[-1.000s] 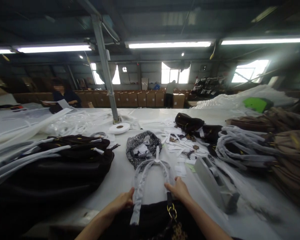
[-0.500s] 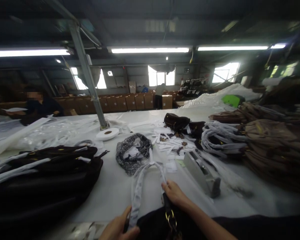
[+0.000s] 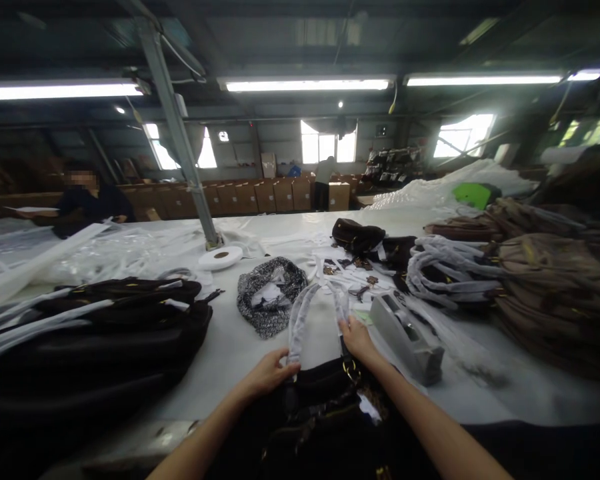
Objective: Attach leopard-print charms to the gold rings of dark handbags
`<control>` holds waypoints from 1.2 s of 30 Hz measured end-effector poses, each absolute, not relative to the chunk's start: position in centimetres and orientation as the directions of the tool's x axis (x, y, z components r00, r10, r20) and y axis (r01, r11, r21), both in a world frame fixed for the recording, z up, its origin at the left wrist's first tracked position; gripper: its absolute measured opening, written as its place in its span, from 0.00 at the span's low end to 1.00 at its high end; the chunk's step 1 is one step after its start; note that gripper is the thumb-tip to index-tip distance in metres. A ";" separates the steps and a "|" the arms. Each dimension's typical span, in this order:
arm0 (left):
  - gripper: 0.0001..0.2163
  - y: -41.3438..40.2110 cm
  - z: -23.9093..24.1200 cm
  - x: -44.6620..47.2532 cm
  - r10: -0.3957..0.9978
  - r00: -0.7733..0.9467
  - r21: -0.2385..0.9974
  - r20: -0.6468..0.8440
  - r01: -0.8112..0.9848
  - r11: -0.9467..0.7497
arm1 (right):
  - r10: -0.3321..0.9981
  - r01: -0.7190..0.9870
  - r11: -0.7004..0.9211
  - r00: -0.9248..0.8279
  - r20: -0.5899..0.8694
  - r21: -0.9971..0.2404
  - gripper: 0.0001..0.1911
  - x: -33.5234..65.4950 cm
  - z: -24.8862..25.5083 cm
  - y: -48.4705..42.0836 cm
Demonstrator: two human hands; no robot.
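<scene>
Black handbag (image 3: 325, 427) is at 6 o'clock, right by the near side of the white tabletop (image 3: 220, 377); too dark down low to tell what it rests on. L hand (image 3: 270, 373) pinches the base of one handle (image 3: 303, 317) btwn thumb and fingers. R hand (image 3: 359, 340) has its fingers curled on the other side's handle base, just above a gold ring (image 3: 351, 370); some fingertips hidden, can't tell how tight.

Elbow room, fwiw: a strip of tabletop at 10 o'clock, btwn bag and dark bag pile (image 3: 155, 337). R side's tighter, gray tape dispenser (image 3: 405, 333) sits near that hand at 1.

Materials: handles are in crinkly whitish wrap, arched upright. Pile looks smooth, kinda leathery. Speckled black/white fabric ring (image 3: 253, 310) at 11, w/ white bits inside.

Other stuff: flat white roll (image 3: 230, 259) and metal post (image 3: 180, 133) farther out at 11, paper scraps (image 3: 360, 277) approx 12, taupe bags (image 3: 545, 287) stacked at 2, a co-worker (image 3: 93, 200) w/ a sheet way off at 10.
</scene>
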State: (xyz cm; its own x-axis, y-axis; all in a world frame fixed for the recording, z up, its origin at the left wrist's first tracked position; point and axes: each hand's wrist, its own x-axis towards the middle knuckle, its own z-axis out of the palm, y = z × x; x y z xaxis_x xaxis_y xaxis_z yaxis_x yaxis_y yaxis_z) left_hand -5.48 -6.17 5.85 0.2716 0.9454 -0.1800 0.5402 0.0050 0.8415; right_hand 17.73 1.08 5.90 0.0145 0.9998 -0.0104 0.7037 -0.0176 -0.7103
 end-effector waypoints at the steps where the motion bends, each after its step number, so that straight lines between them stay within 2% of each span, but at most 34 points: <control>1: 0.20 -5.6 4.7 -5.5 0.950 0.249 0.830 -0.186 0.557 0.016 | 0.999 0.733 -0.038 0.025 -0.029 -0.679 0.11 17.5 4.7 1.3; 5: 0.16 -4.7 2.3 -6.2 0.970 0.188 0.803 -0.156 0.596 0.013 | 0.994 0.815 -0.090 0.041 -0.097 -0.573 0.12 17.0 1.4 1.8; 8: 0.15 -5.4 2.9 -8.0 0.989 0.117 0.803 -0.092 0.596 0.004 | 0.993 0.850 -0.088 0.036 -0.109 -0.520 0.13 17.0 0.7 2.1; 11: 0.17 -8.1 4.3 -10.0 0.999 -0.025 0.802 -0.033 0.595 0.042 | 0.994 0.871 -0.071 0.023 -0.105 -0.485 0.13 17.2 0.5 2.4; 16: 0.17 -14.8 4.3 -11.7 0.979 -0.194 0.800 -0.070 0.575 0.171 | 0.997 0.896 -0.039 0.005 -0.076 -0.443 0.13 17.4 1.1 2.5; 20: 0.18 -18.5 1.7 -12.8 0.889 -0.440 0.798 -0.129 0.486 0.357 | 0.999 0.908 0.012 0.006 0.042 -0.420 0.18 17.5 3.6 0.9; 22: 0.19 -19.4 0.4 -13.2 0.844 -0.510 0.820 -0.164 0.405 0.404 | 0.987 0.894 0.118 -0.058 0.148 -0.433 0.23 17.7 4.9 -1.0; 24: 0.21 -19.9 -0.5 -13.3 0.810 -0.544 0.876 -0.220 0.256 0.410 | 0.937 0.805 0.339 -0.245 0.248 -0.487 0.24 17.9 5.8 -3.7; 26: 0.22 -20.0 -1.0 -13.1 0.795 -0.520 0.918 -0.311 0.050 0.393 | 0.843 0.668 0.527 -0.487 0.227 -0.526 0.18 18.0 6.1 -6.5; 28: 0.23 -20.1 -1.2 -12.7 0.792 -0.448 0.909 -0.414 -0.172 0.378 | 0.745 0.611 0.632 -0.649 0.154 -0.477 0.13 17.9 6.0 -8.8; 32: 0.21 -20.4 -1.3 -12.1 0.796 -0.316 0.807 -0.516 -0.491 0.329 | 0.697 0.619 0.694 -0.706 0.128 -0.368 0.09 17.4 5.2 -10.6; 34: 0.22 -20.5 -1.2 -12.1 0.780 -0.348 0.803 -0.520 -0.511 0.307 | 0.676 0.590 0.718 -0.718 0.167 -0.371 0.11 17.4 4.8 -10.4; 36: 0.24 -20.4 -1.0 -12.1 0.770 -0.445 0.861 -0.458 -0.439 0.258 | 0.664 0.573 0.729 -0.726 0.180 -0.375 0.09 17.4 4.3 -10.3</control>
